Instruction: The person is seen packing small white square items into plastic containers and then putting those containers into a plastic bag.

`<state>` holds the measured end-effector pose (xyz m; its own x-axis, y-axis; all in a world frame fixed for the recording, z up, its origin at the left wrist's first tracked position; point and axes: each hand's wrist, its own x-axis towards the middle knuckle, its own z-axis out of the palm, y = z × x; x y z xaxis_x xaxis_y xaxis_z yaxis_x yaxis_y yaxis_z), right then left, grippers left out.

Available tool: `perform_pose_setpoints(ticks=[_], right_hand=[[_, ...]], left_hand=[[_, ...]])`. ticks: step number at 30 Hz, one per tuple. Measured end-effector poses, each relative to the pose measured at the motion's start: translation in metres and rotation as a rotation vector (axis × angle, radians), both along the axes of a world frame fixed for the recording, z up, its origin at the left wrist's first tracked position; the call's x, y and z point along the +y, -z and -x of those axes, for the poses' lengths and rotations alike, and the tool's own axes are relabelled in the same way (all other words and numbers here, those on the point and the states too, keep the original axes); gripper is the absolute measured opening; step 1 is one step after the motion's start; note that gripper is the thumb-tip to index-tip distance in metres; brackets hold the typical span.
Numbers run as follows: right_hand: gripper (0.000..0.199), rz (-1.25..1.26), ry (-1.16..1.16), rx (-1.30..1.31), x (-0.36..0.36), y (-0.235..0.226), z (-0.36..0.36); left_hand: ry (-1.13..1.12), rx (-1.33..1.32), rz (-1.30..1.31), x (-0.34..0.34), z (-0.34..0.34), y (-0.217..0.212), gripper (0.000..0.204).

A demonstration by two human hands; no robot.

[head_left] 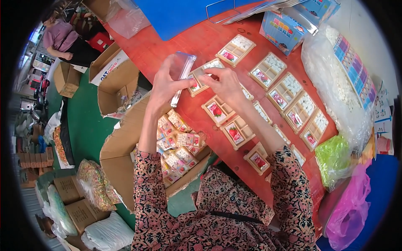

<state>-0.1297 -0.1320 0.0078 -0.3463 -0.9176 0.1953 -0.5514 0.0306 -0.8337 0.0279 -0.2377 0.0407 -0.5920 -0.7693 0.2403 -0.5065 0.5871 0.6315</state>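
My left hand (pixel 164 83) is closed around a clear plastic piece (pixel 184 77) with shiny edges, perhaps a cover or a thin stack of them. My right hand (pixel 228 85) hovers just right of it, thumb and fingers bent together over a small compartmented tray (pixel 213 64); whatever they pinch is hidden. That tray is partly covered by both hands. Nearer me lie similar cream trays, one with a strawberry-print card (pixel 217 111) and another tray (pixel 236 131) below it. My right forearm hides parts of several more.
Filled trays (pixel 268 70) with white pieces stand in rows on the red table (pixel 176 46). An open carton (pixel 121 161) of packed trays adjoins the table's left edge. At right are a bag of white pieces (pixel 326 79), green packaging (pixel 333 159) and a pink bag (pixel 349 209). A person (pixel 67 39) sits far left.
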Motion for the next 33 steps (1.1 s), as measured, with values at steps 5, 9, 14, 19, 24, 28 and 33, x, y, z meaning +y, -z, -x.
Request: perform_pose_setpoints(ticks=[5, 9, 14, 19, 24, 28, 33], right_hand=[[0.02, 0.051, -0.261, -0.92, 0.014, -0.02, -0.016], [0.016, 0.03, -0.332, -1.009, 0.032, -0.028, -0.017], [0.018, -0.085, -0.343, -1.127, 0.053, -0.036, -0.013], [0.02, -0.084, -0.376, -1.151, 0.058, -0.027, -0.007], [0.018, -0.042, -0.432, -1.168, 0.063, -0.024, -0.007], [0.017, -0.057, -0.422, -1.174, 0.063, -0.022, -0.011], [0.015, -0.122, -0.409, -1.141, 0.063, -0.021, -0.013]], left_hand=[[0.272, 0.456, -0.891, 0.039, -0.005, -0.012, 0.081], [0.349, 0.576, -1.165, 0.063, -0.01, -0.004, 0.076], [0.386, 0.673, -1.284, 0.09, -0.005, -0.004, 0.064], [0.406, 0.714, -1.309, 0.101, 0.0, 0.001, 0.061], [0.413, 0.734, -1.329, 0.102, -0.002, 0.012, 0.056], [0.397, 0.787, -1.366, 0.106, -0.006, 0.013, 0.054], [0.37, 0.839, -1.413, 0.107, -0.012, 0.017, 0.053]])
